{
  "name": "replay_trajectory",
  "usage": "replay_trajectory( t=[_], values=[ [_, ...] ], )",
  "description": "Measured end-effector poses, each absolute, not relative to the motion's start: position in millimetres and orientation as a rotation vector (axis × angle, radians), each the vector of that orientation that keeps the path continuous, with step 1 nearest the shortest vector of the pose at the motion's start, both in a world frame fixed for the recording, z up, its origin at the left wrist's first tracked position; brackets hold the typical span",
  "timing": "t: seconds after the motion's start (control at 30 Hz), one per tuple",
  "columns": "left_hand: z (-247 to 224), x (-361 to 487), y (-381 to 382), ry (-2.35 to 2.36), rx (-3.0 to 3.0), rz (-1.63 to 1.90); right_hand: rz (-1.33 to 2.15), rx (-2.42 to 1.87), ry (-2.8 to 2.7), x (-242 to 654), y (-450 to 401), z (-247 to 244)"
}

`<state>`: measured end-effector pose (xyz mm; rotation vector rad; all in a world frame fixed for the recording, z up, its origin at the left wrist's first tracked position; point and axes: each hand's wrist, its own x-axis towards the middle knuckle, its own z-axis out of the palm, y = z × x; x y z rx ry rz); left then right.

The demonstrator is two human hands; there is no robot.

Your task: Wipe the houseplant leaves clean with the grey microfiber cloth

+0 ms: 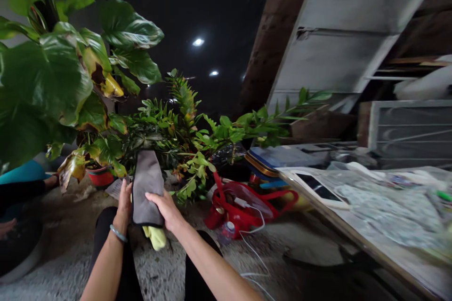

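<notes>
A grey folded cloth with a dark edge (pixel 148 190) is held up in front of my knees, its long side nearly upright. My left hand (pixel 124 200) grips its left edge, with the fingers partly hidden behind it. From the right, my right hand (pixel 165 208) holds the same cloth, the thumb lying across its front. Below the grey cloth hangs a crumpled yellow cloth (pixel 155 237); what holds it is hidden.
Leafy plants (pixel 197 136) and a red pot (pixel 100 176) stand ahead. A red bag (pixel 243 202) with a white cable lies right of my knees, beside a cluttered table (pixel 356 233) carrying a white tablet (pixel 319 189). Another person's hand (pixel 7 228) shows far left.
</notes>
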<state>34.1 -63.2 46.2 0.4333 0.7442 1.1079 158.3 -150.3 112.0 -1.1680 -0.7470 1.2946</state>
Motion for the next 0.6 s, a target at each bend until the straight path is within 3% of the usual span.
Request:
replay_trajectory(
  t=[0.13,0.33,0.6],
  values=[
    [43,33,-58,0.775,0.406,1.117,1.386,-1.136,-0.809,168,-174,118],
    [28,36,-54,0.787,0.509,1.139,0.798,-1.120,-0.811,197,-143,170],
    [29,37,-55,0.791,0.509,1.177,1.262,-1.182,-0.587,185,-164,108]
  ],
)
